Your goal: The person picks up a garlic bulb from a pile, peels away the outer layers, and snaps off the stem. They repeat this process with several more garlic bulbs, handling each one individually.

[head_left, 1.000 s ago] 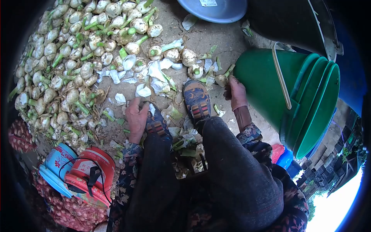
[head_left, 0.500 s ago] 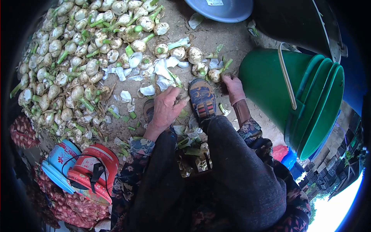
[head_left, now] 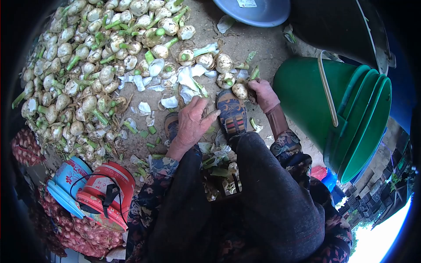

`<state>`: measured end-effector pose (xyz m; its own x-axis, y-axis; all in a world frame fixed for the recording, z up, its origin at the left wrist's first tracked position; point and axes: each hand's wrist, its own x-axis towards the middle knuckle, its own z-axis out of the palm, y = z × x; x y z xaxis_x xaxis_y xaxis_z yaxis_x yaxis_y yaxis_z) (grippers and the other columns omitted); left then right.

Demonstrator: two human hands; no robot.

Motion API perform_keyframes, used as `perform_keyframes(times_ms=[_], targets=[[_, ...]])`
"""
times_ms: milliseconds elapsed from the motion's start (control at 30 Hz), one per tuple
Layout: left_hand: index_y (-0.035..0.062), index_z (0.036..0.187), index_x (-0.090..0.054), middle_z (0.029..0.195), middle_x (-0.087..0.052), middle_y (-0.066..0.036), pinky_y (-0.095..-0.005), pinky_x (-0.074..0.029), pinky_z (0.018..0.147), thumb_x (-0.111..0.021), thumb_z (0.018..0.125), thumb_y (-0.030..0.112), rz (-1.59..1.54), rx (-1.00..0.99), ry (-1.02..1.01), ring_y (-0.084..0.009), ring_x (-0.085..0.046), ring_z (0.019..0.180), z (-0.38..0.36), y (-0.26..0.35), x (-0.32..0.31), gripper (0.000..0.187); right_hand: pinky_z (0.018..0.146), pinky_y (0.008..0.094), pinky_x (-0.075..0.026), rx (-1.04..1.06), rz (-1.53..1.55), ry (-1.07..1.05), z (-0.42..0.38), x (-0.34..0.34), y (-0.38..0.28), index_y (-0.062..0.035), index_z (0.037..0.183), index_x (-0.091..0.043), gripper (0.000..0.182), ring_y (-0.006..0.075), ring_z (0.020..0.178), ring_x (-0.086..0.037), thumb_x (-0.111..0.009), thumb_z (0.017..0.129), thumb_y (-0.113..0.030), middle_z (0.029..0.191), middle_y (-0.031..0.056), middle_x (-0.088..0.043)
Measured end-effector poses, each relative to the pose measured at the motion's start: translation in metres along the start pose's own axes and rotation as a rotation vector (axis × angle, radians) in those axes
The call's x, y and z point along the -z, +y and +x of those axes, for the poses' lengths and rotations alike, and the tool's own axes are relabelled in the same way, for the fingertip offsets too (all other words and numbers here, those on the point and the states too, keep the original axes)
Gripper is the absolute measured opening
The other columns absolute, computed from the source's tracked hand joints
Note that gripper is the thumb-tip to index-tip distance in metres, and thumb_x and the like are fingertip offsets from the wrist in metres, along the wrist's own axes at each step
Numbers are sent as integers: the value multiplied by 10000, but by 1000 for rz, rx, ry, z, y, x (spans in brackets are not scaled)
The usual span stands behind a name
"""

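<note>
Head view: your right hand (head_left: 265, 94) grips a bulb (head_left: 240, 91) at your right shoe (head_left: 231, 110); your left hand (head_left: 191, 124) is open. You're at the holding step; moving the bulb calls for clearing the shoe.

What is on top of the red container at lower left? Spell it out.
A black strap and a thin black cord lie across the red container. What is directly beneath it is hidden, and its inside cannot be made out.
</note>
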<state>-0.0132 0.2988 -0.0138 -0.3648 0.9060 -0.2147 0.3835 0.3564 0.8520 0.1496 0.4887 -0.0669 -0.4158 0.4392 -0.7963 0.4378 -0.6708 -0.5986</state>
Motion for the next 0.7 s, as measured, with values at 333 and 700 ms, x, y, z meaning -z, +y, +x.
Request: perform_keyframes(times_ms=[333, 700], targets=[[-14, 1142, -447, 999, -481, -168, -394, -483, 714, -751, 665, 232, 165, -153, 191, -336, -562, 874, -8, 7, 5, 617, 379, 214, -352, 81, 141, -363, -50, -79, -15, 38, 842, -513, 165, 88, 430, -464, -551, 777, -109, 574, 28, -511], [-30, 1077, -510, 996, -578, -122, -306, -477, 728, -678, 786, 219, -903, 331, 106, -178, -581, 852, -16, -1, 14, 418, 388, 210, -359, 88, 157, -369, -62, -85, -17, 78, 996, -528, 263, 87, 444, -492, -568, 790, -79, 561, 46, -544]])
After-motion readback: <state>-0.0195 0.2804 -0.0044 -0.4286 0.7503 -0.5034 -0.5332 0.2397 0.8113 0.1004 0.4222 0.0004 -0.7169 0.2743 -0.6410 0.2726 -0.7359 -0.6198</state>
